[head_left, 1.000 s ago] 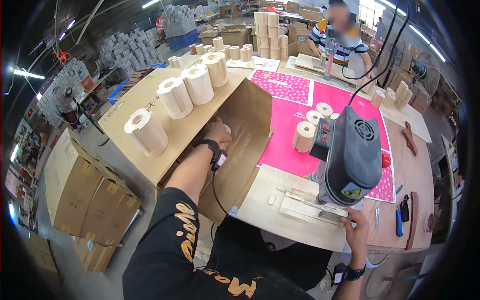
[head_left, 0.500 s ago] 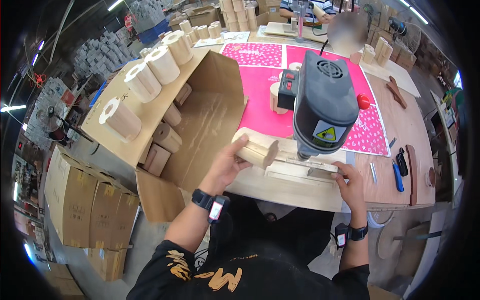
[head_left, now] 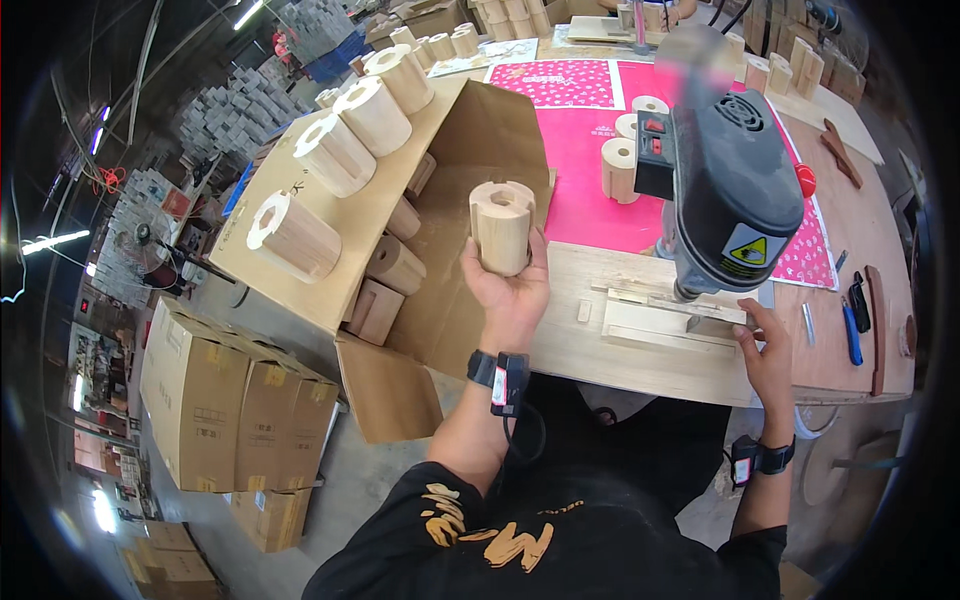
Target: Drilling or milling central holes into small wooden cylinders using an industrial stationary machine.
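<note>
Hands work on either side of the black machine head (head_left: 735, 185): to its left, the left hand (head_left: 512, 285) is wrapped from below around an upright wooden cylinder (head_left: 503, 232), holding it up with the bored end on top; below and right of it, the right hand (head_left: 768, 350) has thumb and fingertips slightly parted at the right end of a wooden jig (head_left: 660, 338), though whether they grip it cannot be told.

Largest comes the wooden worktop (head_left: 815, 240), reaching out to the right of the machine head. Far to the machine head's left, cardboard boxes (head_left: 240, 410) are stacked on the floor. Between them and the machine head lies an open carton (head_left: 500, 130), with pale cylinders (head_left: 295, 235) standing on its upper side and more wooden pieces (head_left: 397, 265) inside. A pink sheet (head_left: 570, 190) spreads behind and left of the machine head, bearing a few further cylinders (head_left: 620, 170). Below the machine head is a pale board (head_left: 575, 350), where the jig rests. Smallest, left of the machine head, is a little wooden block (head_left: 584, 311) on that board.
</note>
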The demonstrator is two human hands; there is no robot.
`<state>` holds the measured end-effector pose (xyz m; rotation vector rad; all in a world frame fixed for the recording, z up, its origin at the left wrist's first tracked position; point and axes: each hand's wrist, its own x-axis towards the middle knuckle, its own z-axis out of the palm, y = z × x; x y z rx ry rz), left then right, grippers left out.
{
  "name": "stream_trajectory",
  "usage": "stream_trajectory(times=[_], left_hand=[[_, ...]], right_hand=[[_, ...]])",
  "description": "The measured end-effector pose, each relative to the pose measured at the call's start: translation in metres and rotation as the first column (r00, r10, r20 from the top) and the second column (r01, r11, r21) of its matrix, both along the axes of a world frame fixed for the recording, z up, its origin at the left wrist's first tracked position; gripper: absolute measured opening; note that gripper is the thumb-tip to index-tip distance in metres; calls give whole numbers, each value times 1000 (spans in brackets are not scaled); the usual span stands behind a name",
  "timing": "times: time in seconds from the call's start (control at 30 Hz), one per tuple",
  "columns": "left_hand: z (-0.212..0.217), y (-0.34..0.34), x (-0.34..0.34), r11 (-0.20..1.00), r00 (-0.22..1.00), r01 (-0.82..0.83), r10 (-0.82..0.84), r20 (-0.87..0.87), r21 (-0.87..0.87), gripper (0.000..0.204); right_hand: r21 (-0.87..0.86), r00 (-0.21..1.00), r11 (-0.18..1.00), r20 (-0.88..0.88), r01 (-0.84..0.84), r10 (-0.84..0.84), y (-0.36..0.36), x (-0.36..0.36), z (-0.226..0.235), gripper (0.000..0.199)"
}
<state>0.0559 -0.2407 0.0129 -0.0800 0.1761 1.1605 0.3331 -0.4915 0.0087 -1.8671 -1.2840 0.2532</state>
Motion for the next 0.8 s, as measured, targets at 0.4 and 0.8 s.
stream_trajectory(times=[0.4,0.8], left_hand=[[8,13,3,958,953,-288,286,-97,-7,52],[44,13,-2,683,613,-581,725,-314,442,58]], right_hand=[[296,994,955,109,-17,-16,7,-77,44,24],[-128,437,795,-880,-594,184,86,-217,58,50]])
